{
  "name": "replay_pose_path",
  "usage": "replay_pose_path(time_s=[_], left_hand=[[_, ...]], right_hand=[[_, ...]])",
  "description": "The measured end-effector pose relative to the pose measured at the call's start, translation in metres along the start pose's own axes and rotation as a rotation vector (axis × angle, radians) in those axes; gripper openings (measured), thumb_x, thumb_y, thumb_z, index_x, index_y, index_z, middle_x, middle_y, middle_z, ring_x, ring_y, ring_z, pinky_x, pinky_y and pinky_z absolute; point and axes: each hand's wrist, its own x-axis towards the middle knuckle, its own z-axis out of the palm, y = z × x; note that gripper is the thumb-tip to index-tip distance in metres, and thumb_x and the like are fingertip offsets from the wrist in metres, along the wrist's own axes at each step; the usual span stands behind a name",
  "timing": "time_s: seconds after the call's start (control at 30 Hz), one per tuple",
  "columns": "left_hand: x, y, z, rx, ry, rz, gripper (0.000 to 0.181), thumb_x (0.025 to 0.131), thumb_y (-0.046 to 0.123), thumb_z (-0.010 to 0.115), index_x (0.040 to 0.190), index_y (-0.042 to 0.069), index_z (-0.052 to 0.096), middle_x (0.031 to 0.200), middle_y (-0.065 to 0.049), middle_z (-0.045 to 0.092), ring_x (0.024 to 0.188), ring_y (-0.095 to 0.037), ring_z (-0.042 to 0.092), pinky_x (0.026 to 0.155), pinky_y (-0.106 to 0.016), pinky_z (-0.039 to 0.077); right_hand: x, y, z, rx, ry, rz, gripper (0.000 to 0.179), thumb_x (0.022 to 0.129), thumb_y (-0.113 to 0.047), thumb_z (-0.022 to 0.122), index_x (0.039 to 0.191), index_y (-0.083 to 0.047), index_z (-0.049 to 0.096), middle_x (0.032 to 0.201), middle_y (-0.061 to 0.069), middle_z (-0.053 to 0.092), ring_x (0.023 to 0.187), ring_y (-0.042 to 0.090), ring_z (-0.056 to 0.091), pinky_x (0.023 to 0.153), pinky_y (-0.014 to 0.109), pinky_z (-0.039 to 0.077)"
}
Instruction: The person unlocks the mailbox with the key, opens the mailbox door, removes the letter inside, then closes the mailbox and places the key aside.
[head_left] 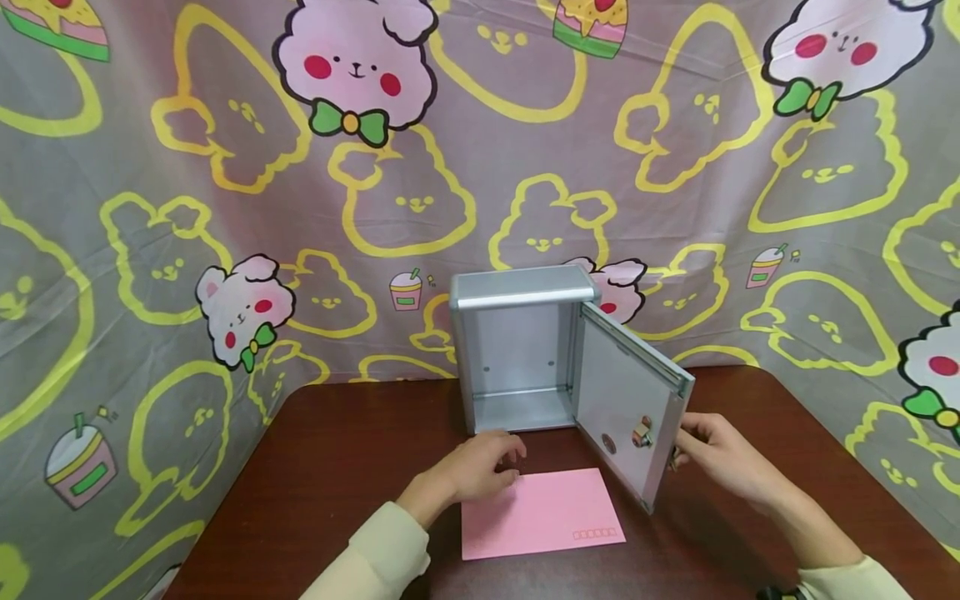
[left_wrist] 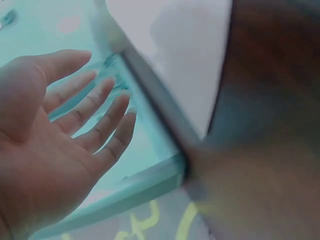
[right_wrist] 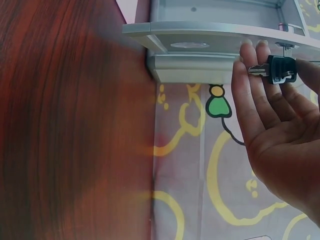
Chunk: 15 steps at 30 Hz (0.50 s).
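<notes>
A silver metal lockbox (head_left: 517,287) stands on the table with its door (head_left: 626,383) swung out to the right. Inside the door is a lock's cam latch (head_left: 642,432). At the door's outer side, my right hand (head_left: 731,458) pinches the black-headed key (right_wrist: 282,70) at the lock; a metal key blade lies over the fingers in the right wrist view. My left hand (head_left: 476,467) hovers over the upper left part of a pink envelope (head_left: 540,517) in front of the box. Its fingers are loosely bent and hold nothing; the left wrist view shows its palm bare.
A dark reddish-brown table (head_left: 337,467) carries the box and envelope. A grey curtain (head_left: 465,150) with cartoon animals hangs close behind and at both sides. The door's lower corner reaches out beside the envelope's right edge.
</notes>
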Motion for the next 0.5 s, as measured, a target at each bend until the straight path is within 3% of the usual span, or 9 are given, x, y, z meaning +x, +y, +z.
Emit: replay_pose_path(time_s=[0.23, 0.5], left_hand=[[-0.010, 0.005, -0.039, -0.023, 0.173, 0.052, 0.027, 0.098, 0.014, 0.066, 0.125, 0.010, 0.067, 0.115, -0.005, 0.068, 0.105, -0.024, 0.065, 0.086, -0.036, 0.056], [-0.021, 0.010, -0.073, 0.009, 0.302, 0.042, 0.030, 0.096, 0.015, 0.069, 0.126, 0.013, 0.068, 0.114, 0.002, 0.066, 0.097, -0.014, 0.064, 0.082, -0.034, 0.057]], right_hand=[[0.001, -0.003, 0.000, 0.007, 0.013, 0.010, 0.035, 0.109, -0.022, 0.050, 0.124, 0.005, 0.067, 0.105, 0.011, 0.076, 0.086, 0.016, 0.071, 0.071, 0.036, 0.061], [0.002, -0.002, 0.001, 0.021, 0.010, -0.016, 0.034, 0.109, -0.017, 0.049, 0.126, 0.006, 0.066, 0.107, 0.010, 0.075, 0.086, 0.012, 0.069, 0.069, 0.034, 0.060]])
